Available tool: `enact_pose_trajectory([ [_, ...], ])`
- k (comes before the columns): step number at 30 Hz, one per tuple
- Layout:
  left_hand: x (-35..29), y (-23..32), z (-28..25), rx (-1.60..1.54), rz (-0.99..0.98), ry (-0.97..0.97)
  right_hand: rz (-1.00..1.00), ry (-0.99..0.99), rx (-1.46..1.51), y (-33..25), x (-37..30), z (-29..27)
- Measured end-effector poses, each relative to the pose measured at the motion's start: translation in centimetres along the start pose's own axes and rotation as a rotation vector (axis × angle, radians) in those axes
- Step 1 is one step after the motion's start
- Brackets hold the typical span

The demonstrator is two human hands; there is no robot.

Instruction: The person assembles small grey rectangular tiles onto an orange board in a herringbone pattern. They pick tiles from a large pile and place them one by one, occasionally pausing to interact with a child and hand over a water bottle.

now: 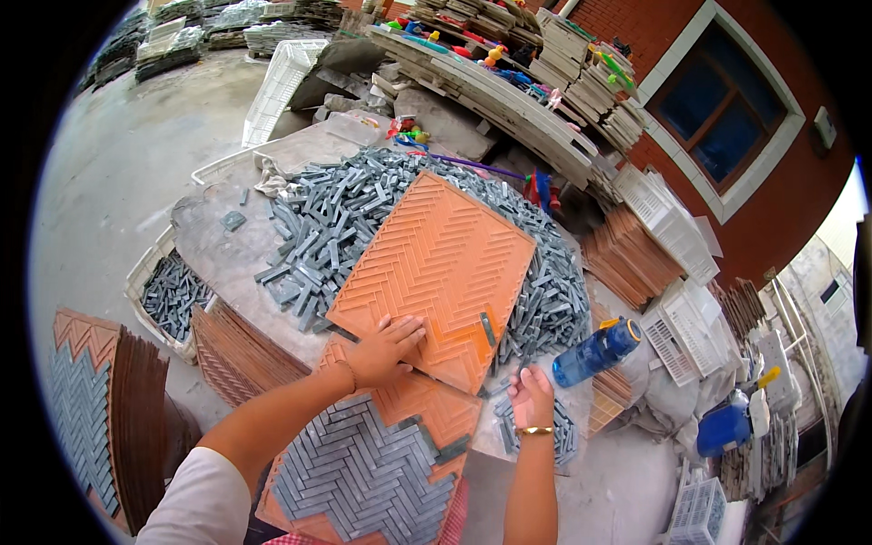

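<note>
An orange herringbone-grooved mould tray (436, 263) lies tilted over a heap of grey stone strips (336, 213). My left hand (386, 352) rests on its lower left edge, fingers spread. One dark strip (488, 329) sits on this tray near its right side. Closer to me is a second orange tray (413, 400), largely filled with grey strips (354, 472) in a herringbone pattern; its upper right part shows bare grooves. To the right of the trays, my right hand (531, 397) pinches a small grey strip (523, 365), partly hidden by the fingers, above a small pile of strips (563, 436).
A blue water bottle (595, 352) stands just right of my right hand. Stacked orange trays (245, 354) and a white crate of strips (173, 295) are at left. White crates (681, 331) stand at right, and a board (490, 86) with colourful toys lies behind the heap.
</note>
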State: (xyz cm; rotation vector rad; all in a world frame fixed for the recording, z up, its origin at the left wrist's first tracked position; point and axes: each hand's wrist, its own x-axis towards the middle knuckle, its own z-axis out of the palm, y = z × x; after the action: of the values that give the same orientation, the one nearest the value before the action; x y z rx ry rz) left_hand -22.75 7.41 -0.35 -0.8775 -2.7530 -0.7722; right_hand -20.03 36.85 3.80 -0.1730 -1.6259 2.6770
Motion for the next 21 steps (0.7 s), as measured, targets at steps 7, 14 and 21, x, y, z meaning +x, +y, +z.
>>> enact_pose_trajectory([
  [7, -8.3, 1.9, -5.7, -0.274, -0.084, 0.178, 0.13, 0.016, 0.2, 4.4, -16.4, -5.0],
  [14, -25.2, -0.8, -5.6, -0.495, -0.574, 0.608, 0.238, 0.162, 0.293, 6.6, -22.5, -5.2],
  [21, -32.4, 1.0, -2.4, -1.006, -1.125, 0.643, 0.096, 0.167, -0.102, 6.6, -21.5, -2.8],
])
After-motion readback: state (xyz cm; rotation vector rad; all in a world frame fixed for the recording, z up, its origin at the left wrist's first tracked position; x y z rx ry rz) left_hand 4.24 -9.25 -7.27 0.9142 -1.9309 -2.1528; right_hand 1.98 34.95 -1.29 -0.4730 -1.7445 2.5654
